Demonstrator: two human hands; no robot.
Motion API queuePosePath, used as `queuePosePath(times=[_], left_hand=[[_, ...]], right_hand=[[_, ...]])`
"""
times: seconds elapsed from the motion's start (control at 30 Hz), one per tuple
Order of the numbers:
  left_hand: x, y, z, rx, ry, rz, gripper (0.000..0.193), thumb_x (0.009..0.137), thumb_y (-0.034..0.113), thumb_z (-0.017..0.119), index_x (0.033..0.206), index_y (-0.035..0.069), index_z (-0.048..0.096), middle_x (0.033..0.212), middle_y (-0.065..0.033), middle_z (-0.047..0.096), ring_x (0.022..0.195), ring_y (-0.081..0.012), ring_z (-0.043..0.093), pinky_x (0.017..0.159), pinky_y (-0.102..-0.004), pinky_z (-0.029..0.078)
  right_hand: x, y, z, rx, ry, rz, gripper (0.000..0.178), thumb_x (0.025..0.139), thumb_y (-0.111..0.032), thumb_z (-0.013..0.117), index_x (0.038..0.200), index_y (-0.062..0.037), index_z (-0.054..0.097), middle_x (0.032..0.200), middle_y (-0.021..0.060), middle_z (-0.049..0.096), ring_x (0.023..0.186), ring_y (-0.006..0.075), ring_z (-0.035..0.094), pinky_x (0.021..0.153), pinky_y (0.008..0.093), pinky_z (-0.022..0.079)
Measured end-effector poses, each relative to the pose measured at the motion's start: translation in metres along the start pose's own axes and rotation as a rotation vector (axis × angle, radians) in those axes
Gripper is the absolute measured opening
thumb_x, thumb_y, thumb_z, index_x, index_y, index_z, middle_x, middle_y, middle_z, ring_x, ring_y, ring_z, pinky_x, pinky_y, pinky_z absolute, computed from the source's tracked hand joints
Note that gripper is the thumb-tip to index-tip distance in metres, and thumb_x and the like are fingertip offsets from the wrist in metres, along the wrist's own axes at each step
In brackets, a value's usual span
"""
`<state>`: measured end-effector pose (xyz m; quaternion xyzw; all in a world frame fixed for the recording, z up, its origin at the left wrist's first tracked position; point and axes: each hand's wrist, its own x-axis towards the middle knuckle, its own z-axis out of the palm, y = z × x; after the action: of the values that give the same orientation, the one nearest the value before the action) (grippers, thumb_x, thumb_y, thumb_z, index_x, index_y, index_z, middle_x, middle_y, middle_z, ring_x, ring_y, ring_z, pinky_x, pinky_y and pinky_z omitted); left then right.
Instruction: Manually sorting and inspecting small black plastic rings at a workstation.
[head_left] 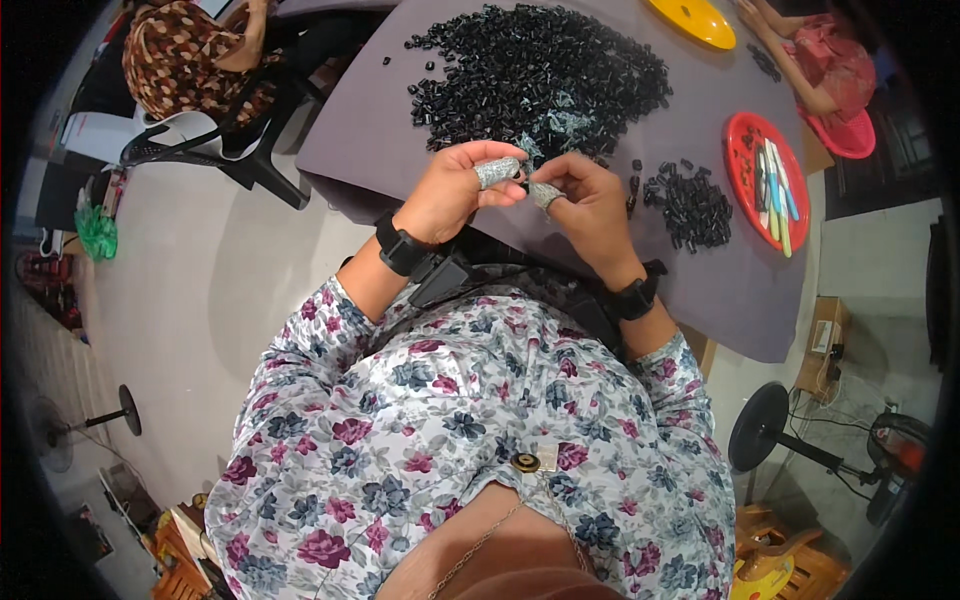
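My left hand (455,190) and my right hand (590,205) meet just above the near edge of a table covered in grey cloth (370,140). Grey tape wraps the thumb of each hand. Between the fingertips of both hands I pinch a small black part (525,180), mostly hidden by my fingers. A big heap of small black tube-like pieces (540,75) lies just beyond my hands. A smaller pile of the same pieces (690,205) sits to the right of my right hand.
A red plate (740,135) with slim tools stands at the right, a yellow plate (700,20) at the far edge. Two other people sit at the table's far left and far right. A black chair (230,150) stands left, a fan (760,430) on the floor at the right.
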<state>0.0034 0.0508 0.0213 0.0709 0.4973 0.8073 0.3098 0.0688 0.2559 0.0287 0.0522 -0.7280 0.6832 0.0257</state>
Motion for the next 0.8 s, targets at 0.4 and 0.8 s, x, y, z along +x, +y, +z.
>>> queuePosePath(times=[0.4, 0.8], left_hand=[[0.003, -0.005, 0.0, 0.039, 0.038, 0.001, 0.018, 0.105, 0.006, 0.057, 0.116, -0.004, 0.068, 0.102, -0.0128, 0.073, 0.083, -0.0184, 0.076, 0.075, -0.0275, 0.065], [0.0, -0.005, 0.006, 0.058, 0.064, -0.017, 0.019, 0.106, 0.006, 0.056, 0.116, -0.005, 0.068, 0.103, -0.0139, 0.074, 0.084, -0.0188, 0.076, 0.075, -0.028, 0.065]], right_hand=[[0.007, 0.011, 0.003, -0.076, 0.025, -0.104, 0.015, 0.088, 0.004, 0.067, 0.102, 0.0006, 0.068, 0.096, 0.0031, 0.072, 0.087, 0.0083, 0.068, 0.075, 0.0237, 0.053], [0.009, 0.002, 0.008, -0.227, 0.114, -0.187, 0.016, 0.079, 0.003, 0.068, 0.095, 0.0006, 0.069, 0.089, 0.0068, 0.068, 0.078, 0.0141, 0.069, 0.068, 0.0277, 0.053]])
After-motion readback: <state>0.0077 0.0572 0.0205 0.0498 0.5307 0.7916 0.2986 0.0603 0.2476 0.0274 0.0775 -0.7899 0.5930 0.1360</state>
